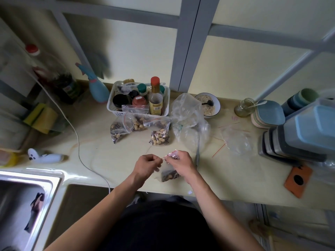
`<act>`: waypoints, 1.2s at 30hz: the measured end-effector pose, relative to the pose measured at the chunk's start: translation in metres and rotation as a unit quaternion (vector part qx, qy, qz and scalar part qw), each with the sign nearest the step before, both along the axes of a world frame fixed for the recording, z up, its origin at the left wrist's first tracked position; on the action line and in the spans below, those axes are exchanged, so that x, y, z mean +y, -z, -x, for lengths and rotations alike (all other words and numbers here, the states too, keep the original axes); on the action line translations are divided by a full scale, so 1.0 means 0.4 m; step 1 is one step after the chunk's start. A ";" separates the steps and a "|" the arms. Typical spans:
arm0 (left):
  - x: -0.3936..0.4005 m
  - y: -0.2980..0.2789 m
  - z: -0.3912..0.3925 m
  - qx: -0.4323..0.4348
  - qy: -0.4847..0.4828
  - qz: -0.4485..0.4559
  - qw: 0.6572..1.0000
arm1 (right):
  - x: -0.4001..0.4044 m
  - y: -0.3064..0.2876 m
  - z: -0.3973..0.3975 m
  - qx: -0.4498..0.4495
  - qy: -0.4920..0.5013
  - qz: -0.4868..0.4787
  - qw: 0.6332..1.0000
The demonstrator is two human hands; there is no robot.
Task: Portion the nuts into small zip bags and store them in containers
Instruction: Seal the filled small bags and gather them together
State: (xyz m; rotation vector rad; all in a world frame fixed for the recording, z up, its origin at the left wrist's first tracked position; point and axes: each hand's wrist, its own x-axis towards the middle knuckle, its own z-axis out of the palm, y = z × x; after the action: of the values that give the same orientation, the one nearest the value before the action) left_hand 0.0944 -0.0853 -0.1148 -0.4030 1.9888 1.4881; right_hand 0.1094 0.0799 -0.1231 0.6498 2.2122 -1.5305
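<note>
Over a pale yellow tabletop [112,160] below a grey-framed window, the left hand [147,164] and right hand [179,163] pinch the top of a small zip bag of nuts [169,174], fingers curled. Three filled bags [160,136] lie before a white basket [138,98]; a steel sink [27,192] sits left, stacked containers [297,138] right.

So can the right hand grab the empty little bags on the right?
Probably not yet: the right hand pinches the bag of nuts together with the left hand. The counter across to the empty bags looks bare.
</note>
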 end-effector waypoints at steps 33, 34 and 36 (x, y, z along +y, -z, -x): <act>0.078 -0.027 -0.008 -0.009 -0.044 0.087 0.995 | 0.076 -0.012 0.069 0.013 -0.073 -0.143 0.987; 0.077 -0.027 -0.009 -0.008 -0.043 0.086 0.995 | 0.080 -0.011 0.070 0.009 -0.069 -0.144 0.987; 0.075 -0.025 -0.009 -0.005 -0.041 0.087 0.995 | 0.087 -0.007 0.073 0.007 -0.060 -0.145 0.988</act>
State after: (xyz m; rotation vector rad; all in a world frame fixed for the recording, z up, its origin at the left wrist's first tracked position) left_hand 0.0981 -0.0555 -0.1050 -0.5706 2.1244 1.3636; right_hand 0.0801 0.1148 -0.1203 0.5752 2.4609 -1.1704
